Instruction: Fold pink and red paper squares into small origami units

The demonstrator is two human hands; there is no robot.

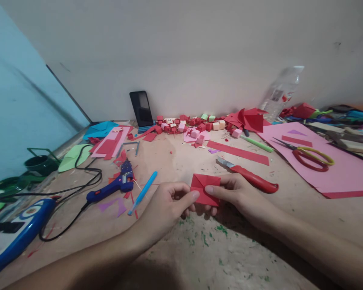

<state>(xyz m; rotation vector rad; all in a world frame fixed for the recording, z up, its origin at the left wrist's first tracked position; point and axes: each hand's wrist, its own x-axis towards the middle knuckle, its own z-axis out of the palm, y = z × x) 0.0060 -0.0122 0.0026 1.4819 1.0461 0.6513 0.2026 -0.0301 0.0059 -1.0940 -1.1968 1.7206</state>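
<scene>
A small folded red paper square (203, 188) is held just above the wooden table (181, 161), between both hands. My left hand (166, 205) pinches its left edge with thumb and curled fingers. My right hand (234, 193) grips its right side, thumb on top. A red-handled utility knife (251, 177) lies just behind my right hand. A blue glue gun (116, 185) and a light blue stick (143, 192) lie left of my left hand.
Several small red, pink and green paper cubes (193, 125) line the wall beside a black phone (141, 108). A pink sheet (320, 161) with red-and-yellow scissors (308, 155) lies right. A red strip (237, 152), green pen (257, 143), plastic bottle (281, 92) and black cable (78, 177) are around.
</scene>
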